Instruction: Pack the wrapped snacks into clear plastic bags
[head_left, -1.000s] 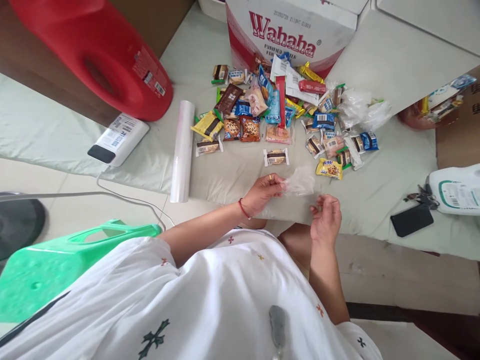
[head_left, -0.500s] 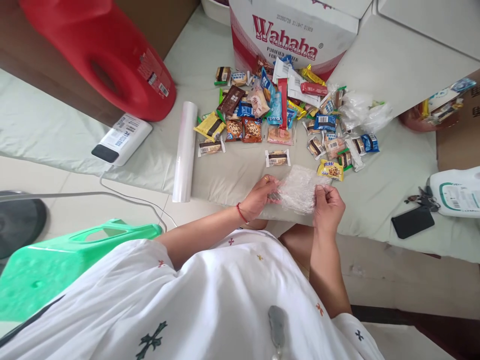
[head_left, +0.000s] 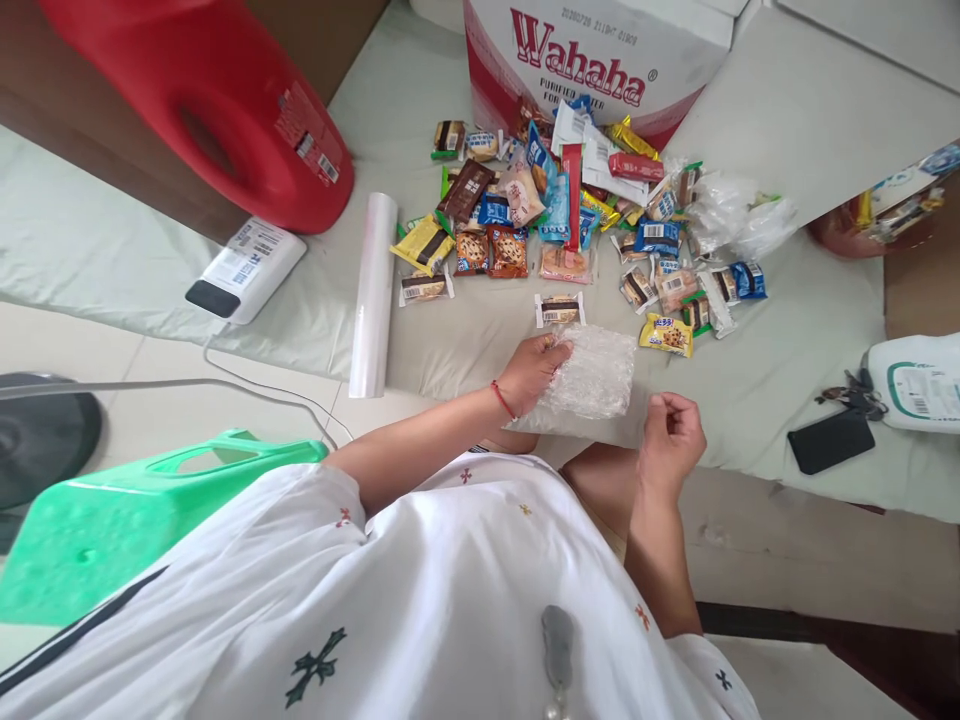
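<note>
My left hand (head_left: pixel 534 372) is closed on the near left side of a crinkled clear plastic bundle (head_left: pixel 596 372), thumb on top. The bundle looks flat and roughly square; what it holds, if anything, I cannot make out. To its right, my right hand (head_left: pixel 673 432) is held apart from it, fingers curled with thumb and forefinger pinched. Whether a thin clear film is in that pinch is too faint to tell. Just beyond the bundle lie a wrapped biscuit (head_left: pixel 559 309) and a yellow cookie packet (head_left: pixel 666 335).
A pile of wrapped snacks (head_left: pixel 510 200) lies before a Wahaha carton (head_left: pixel 585 60). Leftward are a clear film roll (head_left: pixel 373 300), a white power bank (head_left: pixel 247 270), a red jug (head_left: pixel 225 120) and a green plastic stool (head_left: pixel 150 510). A black phone (head_left: pixel 831 440) and keys (head_left: pixel 855 395) lie right.
My right hand has let go of the bundle's right side and moved a little right and toward me. My left hand still holds the bundle, which now shows more fully.
</note>
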